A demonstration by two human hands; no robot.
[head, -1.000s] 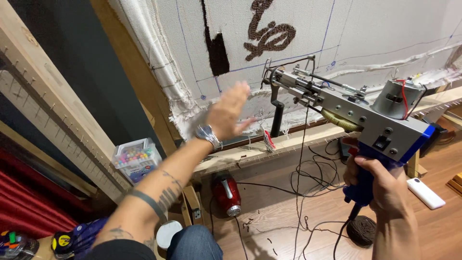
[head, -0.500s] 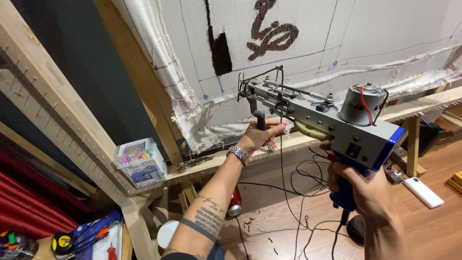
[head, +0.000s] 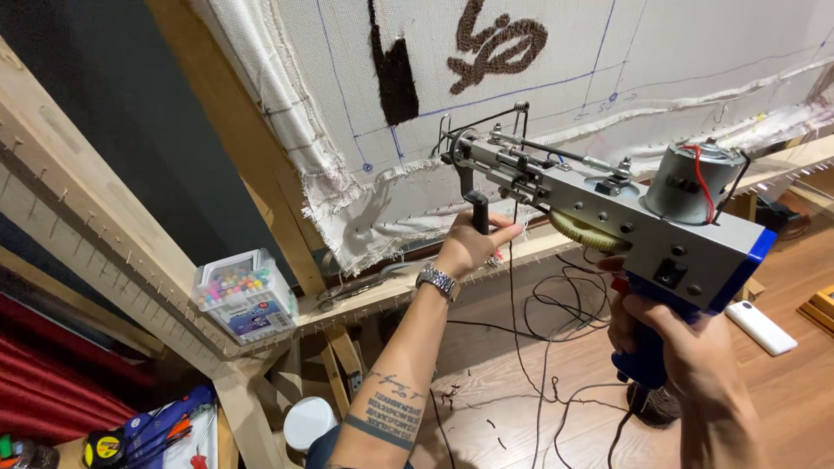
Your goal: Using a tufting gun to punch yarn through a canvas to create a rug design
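I hold the grey metal tufting gun with blue grip (head: 625, 217) in mid-scene, near the stretched white cloth (head: 695, 61). My left hand (head: 469, 247) wraps its black front handle (head: 478, 211); my right hand (head: 673, 334) clasps the blue grip, fingers closed.

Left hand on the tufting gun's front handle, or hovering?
Touching. The head view shows the left hand wrapped around the black front handle of the tufting gun, no gap visible.

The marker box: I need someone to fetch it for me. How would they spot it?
Follow the slanted wooden frame down to the lower rail, left of the left hand. There sits a clear plastic box of coloured markers, the only container on the rail.
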